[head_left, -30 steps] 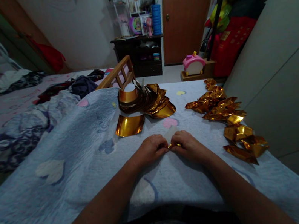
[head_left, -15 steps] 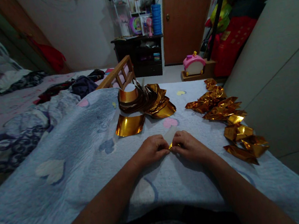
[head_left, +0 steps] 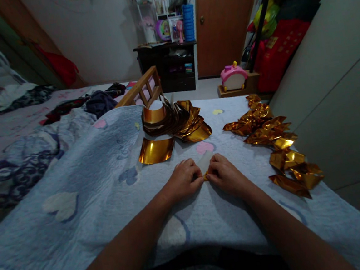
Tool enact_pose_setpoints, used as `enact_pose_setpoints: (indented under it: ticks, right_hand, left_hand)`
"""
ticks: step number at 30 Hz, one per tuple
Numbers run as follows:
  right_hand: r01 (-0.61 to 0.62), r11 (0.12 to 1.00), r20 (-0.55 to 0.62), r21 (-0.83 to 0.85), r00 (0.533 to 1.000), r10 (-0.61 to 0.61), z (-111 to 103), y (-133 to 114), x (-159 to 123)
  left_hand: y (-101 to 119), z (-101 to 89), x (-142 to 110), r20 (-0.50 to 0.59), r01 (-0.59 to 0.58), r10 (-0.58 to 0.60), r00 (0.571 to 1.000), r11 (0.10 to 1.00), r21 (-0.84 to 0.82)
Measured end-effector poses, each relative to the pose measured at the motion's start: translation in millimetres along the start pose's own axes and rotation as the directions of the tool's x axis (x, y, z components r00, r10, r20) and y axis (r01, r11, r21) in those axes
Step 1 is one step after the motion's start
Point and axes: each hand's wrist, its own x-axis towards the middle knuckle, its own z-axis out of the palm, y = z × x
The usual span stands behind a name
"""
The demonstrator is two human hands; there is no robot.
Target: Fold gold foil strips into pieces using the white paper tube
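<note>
Between my hands is a sheet of gold foil paper [head_left: 206,162], its pale back facing up and a narrow gold fold along its near edge. My left hand [head_left: 186,178] pinches the fold from the left, and my right hand [head_left: 224,173] pinches it close by on the right. The fingers hide most of the sheet. Beyond my left hand lies a single gold foil sheet [head_left: 157,150], slightly curled. Behind it sits a stack of gold foil sheets [head_left: 192,123]. Folded gold foil pieces [head_left: 288,160] form a row to the right of my right hand.
A pale blue quilted cover [head_left: 103,212] with heart shapes lies under everything. A wooden rail [head_left: 139,88] stands at its far edge. To the left, clothes [head_left: 102,103] lie on a bed. A pale cabinet wall [head_left: 342,94] borders the right side.
Both hands keep their pinch on the foil paper. Their fingers have shifted slightly, and the gold edge between them now looks narrower. The stack and the folded pieces have not moved.
</note>
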Motion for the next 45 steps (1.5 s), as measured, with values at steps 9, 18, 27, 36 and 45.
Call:
enact_pose_setpoints:
  ticks: [9, 18, 27, 36, 45]
  right_hand:
    - [0.001, 1.000, -0.017, -0.011, 1.000, -0.001, 2, -2, 1]
    - [0.015, 0.999, -0.046, -0.044, 0.999, -0.017, 5, -1, 1]
    - [-0.011, 0.996, -0.045, -0.088, 0.999, 0.007, 8, -1, 1]
    - [0.005, 0.995, -0.073, -0.098, 0.997, -0.012, 10, 2, 0]
    - [0.035, 0.990, -0.027, -0.137, 0.999, -0.039, 10, 6, 0]
  left_hand:
    - [2, 0.9, 0, 0.006, 0.023, -0.023, 1.000, 0.999, 0.041]
    - [2, 0.1, 1, 0.031, 0.028, -0.030, 0.999, 0.998, 0.048]
    - [3, 2.1, -1, 0.026, 0.038, -0.041, 0.999, 0.994, 0.099]
    - [5, -1.3, 0, 0.054, 0.037, -0.039, 0.998, 0.999, 0.036]
    - [4, -3.1, 1, 0.088, 0.058, -0.061, 0.994, 0.998, 0.033]
